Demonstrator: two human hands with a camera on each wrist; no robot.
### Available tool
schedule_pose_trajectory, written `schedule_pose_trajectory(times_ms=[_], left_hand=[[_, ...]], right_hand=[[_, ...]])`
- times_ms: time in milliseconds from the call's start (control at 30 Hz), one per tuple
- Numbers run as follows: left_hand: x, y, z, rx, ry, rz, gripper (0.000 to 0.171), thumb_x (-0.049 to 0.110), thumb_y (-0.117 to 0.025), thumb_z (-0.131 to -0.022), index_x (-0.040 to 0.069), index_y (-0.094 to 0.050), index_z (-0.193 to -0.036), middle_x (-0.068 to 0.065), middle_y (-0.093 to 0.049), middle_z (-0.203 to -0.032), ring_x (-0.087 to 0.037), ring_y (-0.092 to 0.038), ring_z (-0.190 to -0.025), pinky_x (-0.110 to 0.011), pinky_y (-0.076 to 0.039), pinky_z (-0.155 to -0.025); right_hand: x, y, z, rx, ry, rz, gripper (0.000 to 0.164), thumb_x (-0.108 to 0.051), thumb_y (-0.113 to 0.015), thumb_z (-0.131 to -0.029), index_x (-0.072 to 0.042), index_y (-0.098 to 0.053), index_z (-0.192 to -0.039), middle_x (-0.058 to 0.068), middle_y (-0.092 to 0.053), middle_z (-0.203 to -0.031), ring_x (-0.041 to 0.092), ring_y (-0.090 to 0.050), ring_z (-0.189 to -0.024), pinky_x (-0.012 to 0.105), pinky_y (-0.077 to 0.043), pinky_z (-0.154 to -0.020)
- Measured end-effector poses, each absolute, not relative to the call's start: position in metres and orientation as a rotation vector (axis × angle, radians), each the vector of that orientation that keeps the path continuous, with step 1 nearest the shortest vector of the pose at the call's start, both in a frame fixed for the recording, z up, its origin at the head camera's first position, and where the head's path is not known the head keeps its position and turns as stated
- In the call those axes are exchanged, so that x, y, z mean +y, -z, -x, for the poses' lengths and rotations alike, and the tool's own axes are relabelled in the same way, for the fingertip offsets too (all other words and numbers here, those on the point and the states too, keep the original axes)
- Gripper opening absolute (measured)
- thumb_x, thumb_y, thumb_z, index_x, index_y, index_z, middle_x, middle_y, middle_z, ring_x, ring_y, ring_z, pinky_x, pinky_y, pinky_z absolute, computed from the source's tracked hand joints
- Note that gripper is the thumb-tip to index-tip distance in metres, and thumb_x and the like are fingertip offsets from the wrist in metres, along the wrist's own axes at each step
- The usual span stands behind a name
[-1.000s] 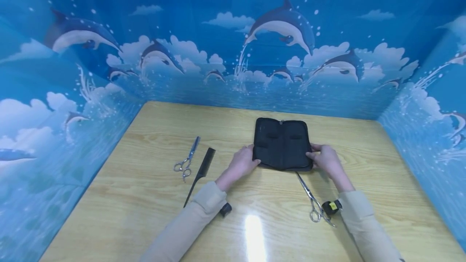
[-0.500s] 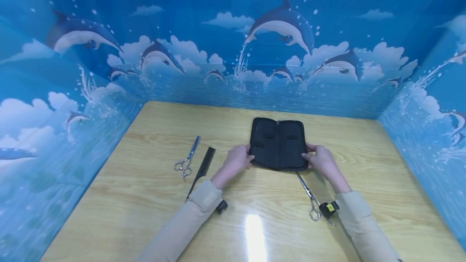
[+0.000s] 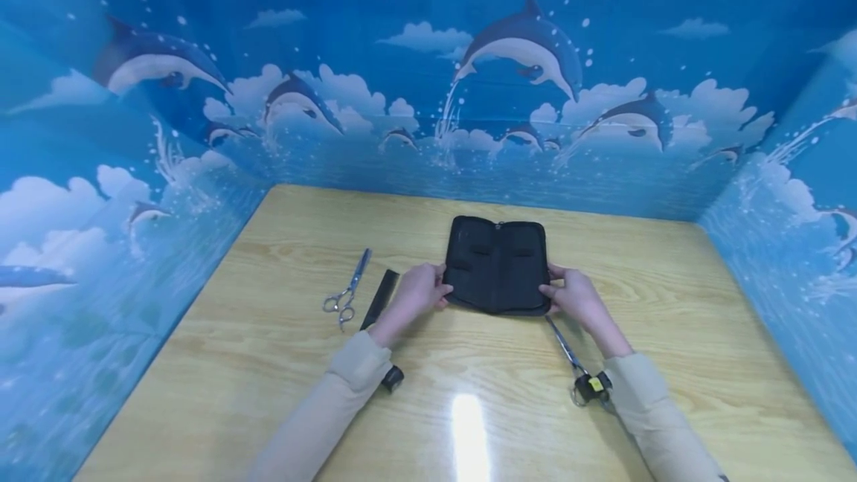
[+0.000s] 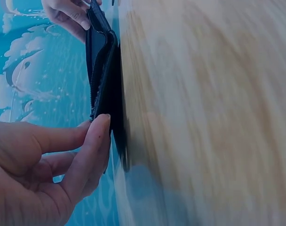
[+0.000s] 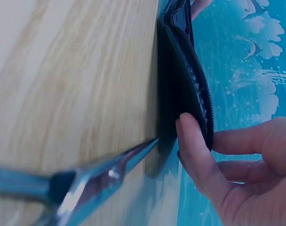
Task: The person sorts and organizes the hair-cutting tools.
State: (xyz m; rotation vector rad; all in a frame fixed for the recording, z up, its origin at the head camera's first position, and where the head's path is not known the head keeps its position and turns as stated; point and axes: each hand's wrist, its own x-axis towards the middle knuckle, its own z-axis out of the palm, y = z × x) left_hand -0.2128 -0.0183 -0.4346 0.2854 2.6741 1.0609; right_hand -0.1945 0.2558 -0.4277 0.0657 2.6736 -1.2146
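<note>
A black zippered case lies opened flat, its inner loops and centre fold facing up, near the back of the table. My left hand pinches its left edge between thumb and fingers. At the right edge my right hand pinches it the same way. Both wrist views show the case's zip edge raised at the sides, with a dark shadow beneath. Silver scissors lie just below the right hand, blades toward the case; their finger rings are partly hidden by the wrist camera in the head view.
Left of the left hand lie thinning scissors and a black comb, whose tail is hidden behind the left forearm. A blue dolphin-print backdrop borders the wooden table at the back and sides.
Both hands have shifted left together, carrying the case along with them. The left forearm now covers more of the comb, and the right wrist covers more of the scissors' rings.
</note>
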Motion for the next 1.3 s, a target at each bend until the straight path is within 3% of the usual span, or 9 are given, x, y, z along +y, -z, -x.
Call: schedule_pose_trajectory(times_ms=[133,400,633,967,1167,1300], left_hand=[[-0.026,0.432,0.211,2.690,-1.058,-0.267,0.058,0.016,-0.064,-0.085,0.001,-0.042,-0.136,-0.004,-0.060,-0.076,-0.011,-0.063,-0.056,-0.018,-0.039,-0.045],[-0.039,0.430,0.204,2.671,-1.109,-0.201,0.062,0.012,-0.065,-0.084,0.005,-0.038,-0.140,-0.006,-0.062,-0.085,-0.012,-0.063,-0.059,-0.020,-0.050,-0.051],[-0.048,0.430,0.198,2.712,-1.073,-0.242,0.063,0.012,-0.065,-0.084,0.005,-0.037,-0.141,-0.005,-0.062,-0.084,-0.011,-0.063,-0.056,-0.021,-0.050,-0.052],[-0.059,0.433,0.186,2.729,-1.044,-0.305,0.064,0.012,-0.066,-0.083,0.001,-0.037,-0.140,-0.002,-0.058,-0.079,-0.007,-0.060,-0.054,-0.020,-0.046,-0.047],[-0.061,0.435,0.179,2.705,-1.062,-0.262,0.066,0.011,-0.065,-0.083,0.004,-0.035,-0.141,-0.002,-0.057,-0.080,-0.008,-0.060,-0.055,-0.017,-0.047,-0.043],[-0.064,0.436,0.172,2.708,-1.062,-0.268,0.066,0.012,-0.066,-0.082,0.003,-0.035,-0.141,-0.003,-0.057,-0.079,-0.008,-0.059,-0.054,-0.018,-0.048,-0.043]], right_hand=[[0.250,0.429,0.194,2.649,1.239,-0.038,0.059,-0.008,-0.052,-0.092,0.007,-0.024,-0.142,0.033,-0.043,-0.133,0.020,-0.063,-0.060,0.032,-0.058,-0.060],[0.239,0.430,0.191,2.641,1.219,-0.009,0.062,-0.009,-0.056,-0.090,0.005,-0.026,-0.142,0.031,-0.051,-0.122,0.022,-0.064,-0.062,0.034,-0.058,-0.061],[0.231,0.427,0.189,2.660,1.092,0.005,0.069,-0.015,-0.062,-0.087,0.002,-0.026,-0.143,0.024,-0.051,-0.123,0.020,-0.065,-0.063,0.035,-0.056,-0.069],[0.222,0.426,0.180,2.688,1.092,0.058,0.071,-0.011,-0.065,-0.083,0.007,-0.028,-0.141,0.031,-0.049,-0.124,0.021,-0.063,-0.058,0.032,-0.058,-0.059],[0.218,0.426,0.174,2.754,0.987,0.079,0.070,-0.014,-0.066,-0.083,0.008,-0.030,-0.139,0.031,-0.048,-0.123,0.017,-0.062,-0.055,0.043,-0.051,-0.084],[0.216,0.427,0.170,2.767,0.951,0.076,0.071,-0.016,-0.067,-0.083,0.006,-0.031,-0.140,0.029,-0.050,-0.123,0.015,-0.061,-0.054,0.049,-0.045,-0.088]])
